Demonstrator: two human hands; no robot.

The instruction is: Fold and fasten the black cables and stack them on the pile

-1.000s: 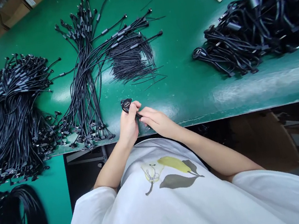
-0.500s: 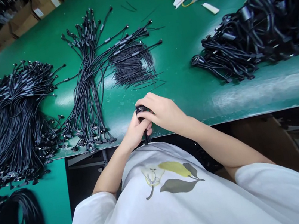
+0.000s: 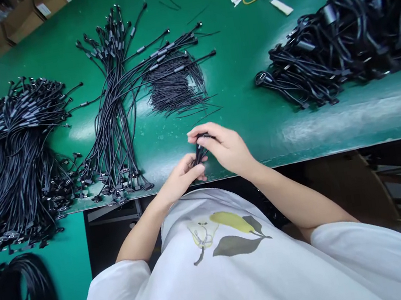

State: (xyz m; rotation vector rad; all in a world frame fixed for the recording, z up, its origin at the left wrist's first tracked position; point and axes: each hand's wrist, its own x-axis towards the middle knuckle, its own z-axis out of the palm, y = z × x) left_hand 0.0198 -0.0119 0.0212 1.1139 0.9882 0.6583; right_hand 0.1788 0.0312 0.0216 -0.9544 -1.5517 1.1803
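From the head camera, both hands are working over the near edge of the green table [image 3: 257, 125]; the right hand [image 3: 227, 148] is pinching the top of a thin black cable [image 3: 199, 155], which is hanging folded in a short bunch; the left hand [image 3: 180, 177] is gripping its lower end, fingers pressed together; bundles [image 3: 21, 148] are lying left; a heap [image 3: 340, 47] is lying far right.

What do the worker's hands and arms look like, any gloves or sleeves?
No gloves: the left hand and right hand are bare, with no ring, watch or wristband visible. The forearms are uncovered. Short white sleeves of a white T-shirt end near the elbows; its chest carries a yellow and grey pear print.
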